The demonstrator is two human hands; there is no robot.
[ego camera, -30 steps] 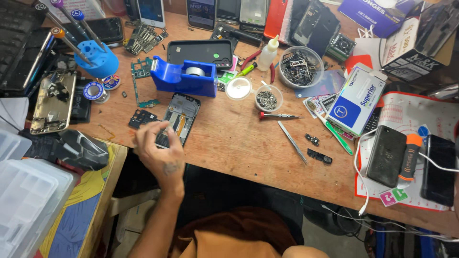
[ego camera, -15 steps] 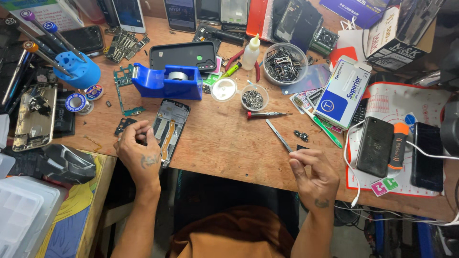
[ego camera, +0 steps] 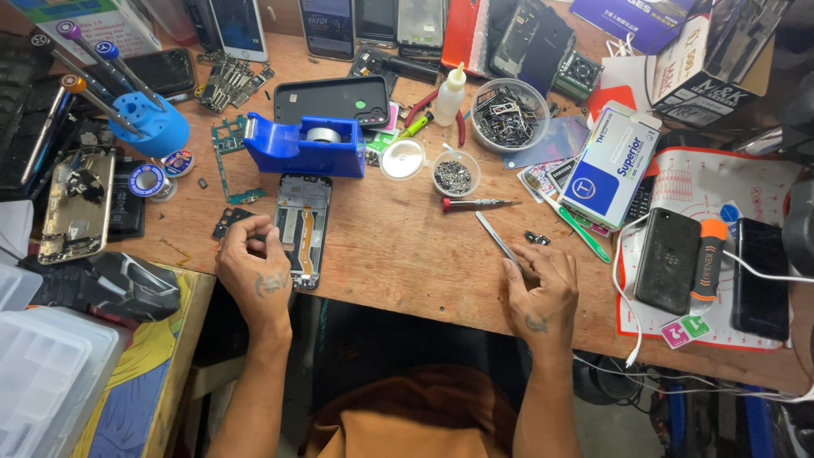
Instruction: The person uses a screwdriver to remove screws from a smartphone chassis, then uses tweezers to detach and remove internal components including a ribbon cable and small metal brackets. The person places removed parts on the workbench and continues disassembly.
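An opened phone frame [ego camera: 303, 227] with an orange flex cable lies face up near the wooden bench's front edge [ego camera: 407, 280]. My left hand [ego camera: 254, 273] rests just left of it, fingers curled in against the thumb, with nothing visible in them. Metal tweezers [ego camera: 496, 237] lie slanted on the bench right of centre. My right hand [ego camera: 543, 288] covers their near end, thumb and fingers closed around it. A red-handled screwdriver [ego camera: 475, 203] and a small dark part [ego camera: 536, 238] lie just beyond that hand.
A blue tape dispenser [ego camera: 297, 144], small dishes of screws [ego camera: 456, 174], a glue bottle [ego camera: 449, 95] and a blue screwdriver stand [ego camera: 148, 119] fill the back. A white-blue box [ego camera: 610, 165], phones on a red-lined mat [ego camera: 704, 195], and plastic bins [ego camera: 42, 382] at the lower left.
My right hand came into view and moved up onto the near end of the tweezers. My left hand slid off the phone frame to its left side and curled.
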